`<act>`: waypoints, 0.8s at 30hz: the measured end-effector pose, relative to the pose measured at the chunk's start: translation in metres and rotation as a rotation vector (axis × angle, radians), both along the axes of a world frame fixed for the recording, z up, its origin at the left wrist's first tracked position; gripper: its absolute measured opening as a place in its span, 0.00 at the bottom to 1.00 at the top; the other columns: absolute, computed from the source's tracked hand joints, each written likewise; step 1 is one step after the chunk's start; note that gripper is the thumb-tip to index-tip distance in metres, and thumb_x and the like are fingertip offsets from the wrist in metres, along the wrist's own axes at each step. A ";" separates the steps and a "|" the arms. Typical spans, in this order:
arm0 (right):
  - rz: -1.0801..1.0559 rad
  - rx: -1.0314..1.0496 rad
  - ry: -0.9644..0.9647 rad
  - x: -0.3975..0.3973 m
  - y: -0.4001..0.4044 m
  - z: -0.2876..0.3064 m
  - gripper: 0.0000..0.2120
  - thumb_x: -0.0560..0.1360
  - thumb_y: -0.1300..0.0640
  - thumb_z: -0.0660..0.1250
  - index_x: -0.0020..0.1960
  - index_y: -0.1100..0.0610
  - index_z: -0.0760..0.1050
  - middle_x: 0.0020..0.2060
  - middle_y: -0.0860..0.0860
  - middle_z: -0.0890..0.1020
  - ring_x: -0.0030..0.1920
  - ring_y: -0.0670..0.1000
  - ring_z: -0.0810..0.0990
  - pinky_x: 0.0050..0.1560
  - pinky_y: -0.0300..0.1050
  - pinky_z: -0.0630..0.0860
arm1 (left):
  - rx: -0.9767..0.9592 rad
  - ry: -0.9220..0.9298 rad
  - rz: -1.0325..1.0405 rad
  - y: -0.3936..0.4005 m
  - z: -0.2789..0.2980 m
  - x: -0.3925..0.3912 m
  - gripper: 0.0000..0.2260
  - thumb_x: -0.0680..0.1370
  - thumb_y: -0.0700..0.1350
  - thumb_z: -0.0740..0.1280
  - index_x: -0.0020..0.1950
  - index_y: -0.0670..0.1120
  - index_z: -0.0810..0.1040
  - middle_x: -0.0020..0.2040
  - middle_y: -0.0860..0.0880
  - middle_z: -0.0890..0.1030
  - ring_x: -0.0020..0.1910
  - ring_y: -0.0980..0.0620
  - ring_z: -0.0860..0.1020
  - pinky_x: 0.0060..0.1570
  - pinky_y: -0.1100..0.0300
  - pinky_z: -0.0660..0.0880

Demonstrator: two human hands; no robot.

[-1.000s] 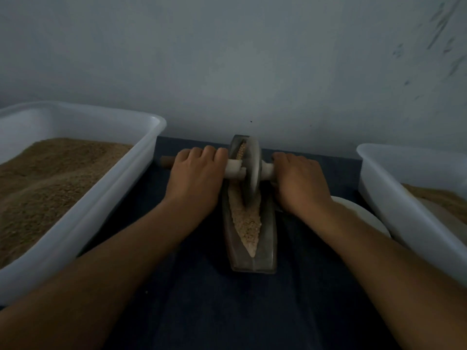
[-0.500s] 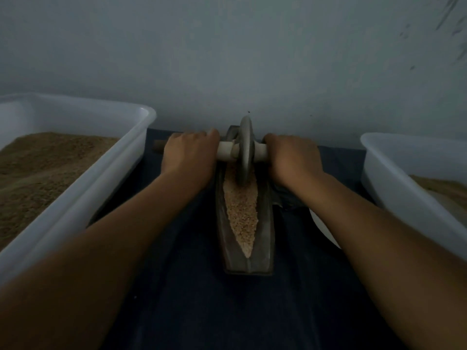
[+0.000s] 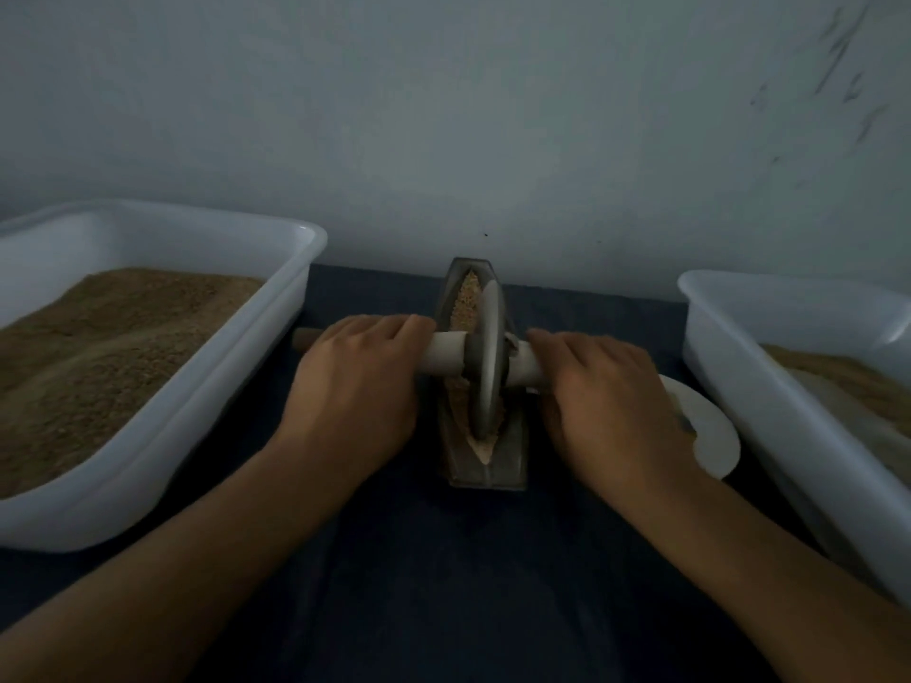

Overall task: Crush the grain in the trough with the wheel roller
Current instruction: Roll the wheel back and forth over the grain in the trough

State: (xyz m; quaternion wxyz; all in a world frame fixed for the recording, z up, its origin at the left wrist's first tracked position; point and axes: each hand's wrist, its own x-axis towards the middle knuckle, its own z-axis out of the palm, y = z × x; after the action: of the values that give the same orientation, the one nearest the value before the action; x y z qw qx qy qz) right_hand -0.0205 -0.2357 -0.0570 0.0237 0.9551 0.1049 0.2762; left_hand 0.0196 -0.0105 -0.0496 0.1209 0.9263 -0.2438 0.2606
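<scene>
A narrow boat-shaped metal trough (image 3: 512, 460) lies lengthwise on the dark cloth in the middle. Tan grain (image 3: 466, 300) fills its groove, showing beyond and under the wheel. The grey wheel roller (image 3: 485, 357) stands upright in the groove near the trough's middle, on a pale axle handle running left to right. My left hand (image 3: 360, 382) grips the handle left of the wheel, with the handle's end sticking out past it. My right hand (image 3: 606, 406) grips the handle right of the wheel.
A white tub (image 3: 187, 411) heaped with brown grain stands at the left. Another white tub (image 3: 769, 416) with grain stands at the right. A white plate (image 3: 710, 431) lies between the right tub and my right hand. A pale wall rises just behind the trough.
The wheel has rolled from the trough's far end back toward me to about its middle. Both hands came with it on the handle.
</scene>
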 end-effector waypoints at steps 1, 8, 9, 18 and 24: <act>0.006 0.005 0.001 -0.006 0.000 0.001 0.25 0.72 0.58 0.73 0.68 0.58 0.74 0.58 0.56 0.81 0.57 0.58 0.79 0.58 0.55 0.73 | -0.007 -0.019 -0.008 0.002 0.002 -0.005 0.19 0.70 0.44 0.74 0.60 0.51 0.77 0.53 0.52 0.81 0.52 0.49 0.79 0.56 0.53 0.73; 0.006 -0.008 -0.026 -0.008 0.002 0.001 0.25 0.72 0.57 0.72 0.68 0.58 0.74 0.58 0.56 0.81 0.57 0.58 0.79 0.59 0.55 0.72 | 0.015 -0.048 -0.006 0.004 -0.002 -0.008 0.21 0.69 0.44 0.76 0.61 0.50 0.77 0.55 0.51 0.82 0.52 0.49 0.79 0.55 0.53 0.74; 0.011 -0.011 -0.040 -0.003 0.002 0.000 0.24 0.72 0.56 0.72 0.67 0.58 0.74 0.57 0.56 0.81 0.56 0.58 0.79 0.59 0.55 0.73 | 0.035 -0.044 0.002 0.004 -0.005 -0.004 0.23 0.68 0.45 0.77 0.62 0.50 0.76 0.56 0.50 0.81 0.54 0.49 0.79 0.56 0.53 0.74; -0.058 -0.044 0.056 0.083 -0.011 -0.005 0.18 0.75 0.57 0.67 0.64 0.54 0.74 0.50 0.52 0.80 0.49 0.57 0.77 0.48 0.49 0.65 | 0.168 -0.004 0.059 -0.018 -0.015 0.074 0.26 0.72 0.51 0.73 0.67 0.52 0.67 0.62 0.51 0.76 0.60 0.49 0.74 0.63 0.51 0.69; -0.119 -0.069 0.100 0.127 -0.015 0.006 0.14 0.76 0.54 0.65 0.62 0.53 0.72 0.51 0.54 0.80 0.50 0.59 0.78 0.40 0.48 0.63 | 0.193 0.002 0.151 -0.033 -0.001 0.121 0.20 0.75 0.46 0.69 0.65 0.51 0.69 0.60 0.46 0.76 0.60 0.43 0.73 0.59 0.48 0.69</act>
State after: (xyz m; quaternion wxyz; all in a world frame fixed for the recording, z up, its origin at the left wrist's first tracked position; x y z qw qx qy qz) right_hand 0.1063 -0.2507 -0.0508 0.0676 0.9708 0.0584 0.2226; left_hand 0.1406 -0.0439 -0.0511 0.0114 0.9496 -0.1973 0.2435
